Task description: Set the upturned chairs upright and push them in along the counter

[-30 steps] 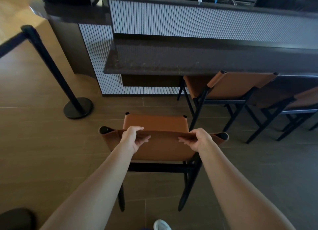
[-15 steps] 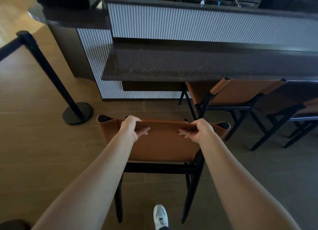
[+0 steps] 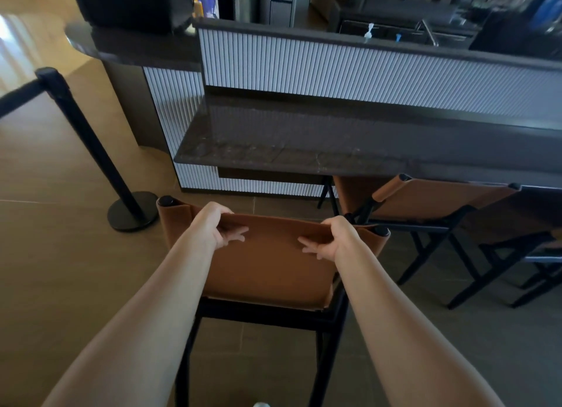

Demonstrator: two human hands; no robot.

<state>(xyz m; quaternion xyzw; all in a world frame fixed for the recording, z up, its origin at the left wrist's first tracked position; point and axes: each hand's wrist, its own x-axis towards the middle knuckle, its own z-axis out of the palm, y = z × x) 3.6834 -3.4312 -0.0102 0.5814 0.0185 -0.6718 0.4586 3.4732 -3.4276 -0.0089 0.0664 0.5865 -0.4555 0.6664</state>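
Brown tile floor runs up to a dark desk. Head view: the chair stands upright just short of the desk, left of a second chair tucked under it. Left grip and right grip each clasp the top edge of its backrest. A stanchion stands to the left.

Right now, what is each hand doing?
The left hand grips the top edge of the chair back.
The right hand grips the same top edge.

The chair has moved forward — closer to the counter
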